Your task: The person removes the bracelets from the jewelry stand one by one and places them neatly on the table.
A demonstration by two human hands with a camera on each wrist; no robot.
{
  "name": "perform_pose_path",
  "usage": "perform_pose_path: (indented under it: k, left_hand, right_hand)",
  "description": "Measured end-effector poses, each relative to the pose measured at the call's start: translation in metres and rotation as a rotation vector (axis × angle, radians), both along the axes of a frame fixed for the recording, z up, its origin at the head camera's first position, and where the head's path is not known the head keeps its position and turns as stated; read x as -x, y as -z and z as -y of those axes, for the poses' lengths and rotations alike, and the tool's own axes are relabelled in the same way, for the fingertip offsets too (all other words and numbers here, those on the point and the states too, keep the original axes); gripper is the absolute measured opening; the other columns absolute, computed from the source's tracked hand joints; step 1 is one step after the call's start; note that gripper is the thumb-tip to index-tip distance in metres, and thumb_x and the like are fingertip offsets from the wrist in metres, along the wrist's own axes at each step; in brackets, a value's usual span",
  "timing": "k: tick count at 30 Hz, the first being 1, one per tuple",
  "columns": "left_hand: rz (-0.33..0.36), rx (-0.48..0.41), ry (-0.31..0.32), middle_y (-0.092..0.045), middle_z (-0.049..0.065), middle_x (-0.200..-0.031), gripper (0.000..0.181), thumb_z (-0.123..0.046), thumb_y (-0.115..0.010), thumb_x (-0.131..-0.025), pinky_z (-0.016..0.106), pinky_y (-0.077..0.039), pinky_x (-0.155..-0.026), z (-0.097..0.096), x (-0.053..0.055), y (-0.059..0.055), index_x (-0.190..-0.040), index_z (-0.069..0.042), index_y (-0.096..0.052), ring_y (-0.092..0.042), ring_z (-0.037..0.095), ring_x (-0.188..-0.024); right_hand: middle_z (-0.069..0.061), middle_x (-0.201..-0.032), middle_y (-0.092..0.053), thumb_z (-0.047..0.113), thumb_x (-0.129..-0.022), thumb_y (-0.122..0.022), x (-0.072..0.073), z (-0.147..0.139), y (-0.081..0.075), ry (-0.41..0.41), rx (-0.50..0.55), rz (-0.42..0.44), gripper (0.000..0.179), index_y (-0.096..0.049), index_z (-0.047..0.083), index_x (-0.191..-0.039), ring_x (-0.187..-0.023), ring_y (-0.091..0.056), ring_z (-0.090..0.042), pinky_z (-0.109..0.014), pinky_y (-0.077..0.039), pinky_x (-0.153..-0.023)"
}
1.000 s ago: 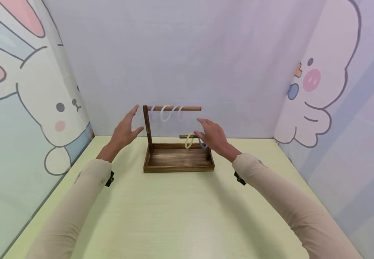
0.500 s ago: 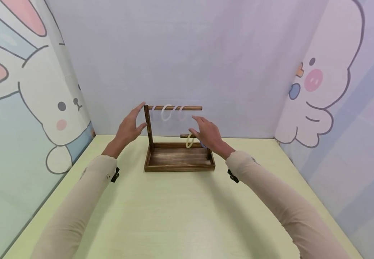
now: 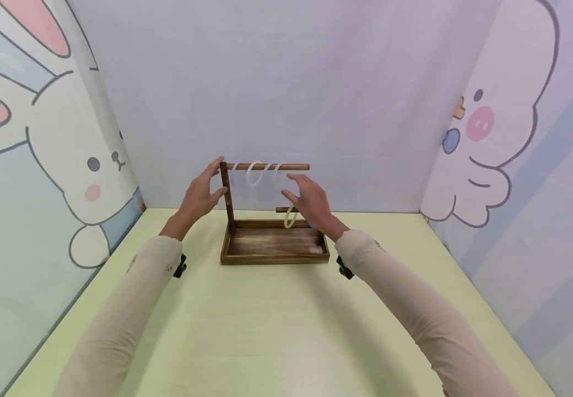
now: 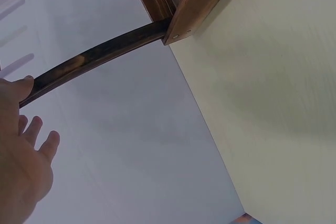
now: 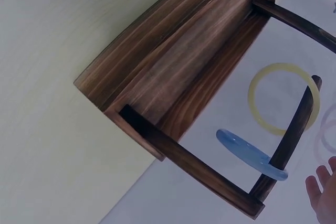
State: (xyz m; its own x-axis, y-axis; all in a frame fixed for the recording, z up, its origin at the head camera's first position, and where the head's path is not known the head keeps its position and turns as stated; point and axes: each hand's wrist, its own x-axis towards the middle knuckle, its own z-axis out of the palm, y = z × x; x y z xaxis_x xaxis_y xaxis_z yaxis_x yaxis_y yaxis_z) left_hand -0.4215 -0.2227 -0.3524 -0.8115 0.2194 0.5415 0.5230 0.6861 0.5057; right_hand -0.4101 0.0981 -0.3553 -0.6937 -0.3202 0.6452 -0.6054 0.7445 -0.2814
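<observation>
A dark wooden bangle stand with a tall left post [image 3: 227, 193] and two rods stands at the back of the table. My left hand [image 3: 199, 197] is at the top of that post, fingers extended, thumb against the wood in the left wrist view. On the upper rod [image 3: 293, 166] hang a white bangle [image 3: 248, 175] and several pale purple ones. The lower rod carries a yellow bangle [image 5: 251, 98] and a blue bangle [image 5: 248, 153]. My right hand [image 3: 313, 201] hovers in front of the lower rod, fingers spread and holding nothing, hiding most of the blue bangle in the head view.
The stand's base is a shallow tray [image 3: 274, 259] on a pale yellow-green table [image 3: 261, 325]. Behind the table rises a pale backdrop [image 3: 286, 82]. Panels printed with a rabbit [image 3: 68, 165] and another cartoon animal [image 3: 504, 127] flank it.
My left hand has moved right and slightly up to the tall post. My right hand has shifted left across the lower rod. The bangles and stand have stayed in place.
</observation>
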Motion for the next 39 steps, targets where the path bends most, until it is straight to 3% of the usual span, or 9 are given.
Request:
perform_pose_path:
  k: [10,20,33,39]
  left_hand:
    - [-0.018,-0.025,0.054,-0.043,0.016,-0.161,0.086,0.003,-0.071,-0.097,0.058,-0.044,-0.114,-0.002,0.006,0.001,-0.166,-0.019,-0.025,-0.051,0.042,-0.139]
    - [-0.005,-0.079,0.077,-0.047,0.021,-0.157,0.083,0.005,-0.067,-0.098,0.061,-0.05,-0.108,-0.004,0.005,0.0,-0.165,-0.024,-0.028,-0.056,0.045,-0.134]
    - [0.002,-0.158,0.098,-0.052,0.028,-0.15,0.078,0.008,-0.066,-0.098,0.053,-0.057,-0.1,-0.012,0.009,0.004,-0.162,-0.025,-0.036,-0.064,0.047,-0.122]
    - [-0.007,-0.167,0.079,-0.056,0.028,-0.146,0.075,0.01,-0.067,-0.096,0.054,-0.059,-0.096,-0.011,0.009,0.004,-0.158,-0.022,-0.041,-0.067,0.048,-0.117]
  right_hand:
    - [-0.013,-0.138,-0.066,0.028,-0.1,-0.074,0.005,0.011,-0.001,-0.03,0.1,0.071,0.05,-0.061,0.006,-0.143,-0.122,-0.065,-0.027,-0.043,-0.057,-0.1]
    - [-0.012,-0.137,-0.067,0.025,-0.099,-0.074,0.007,0.019,-0.003,-0.046,0.135,0.093,0.047,-0.063,0.006,-0.141,-0.123,-0.065,-0.026,-0.042,-0.056,-0.101]
    - [-0.012,-0.13,-0.07,0.022,-0.099,-0.074,0.01,0.023,-0.002,-0.063,0.188,0.088,0.039,-0.067,0.006,-0.134,-0.12,-0.066,-0.024,-0.042,-0.056,-0.1]
    - [-0.01,-0.131,-0.07,0.025,-0.101,-0.072,0.01,0.026,-0.002,-0.072,0.198,0.119,0.038,-0.067,0.007,-0.134,-0.121,-0.065,-0.023,-0.04,-0.055,-0.102]
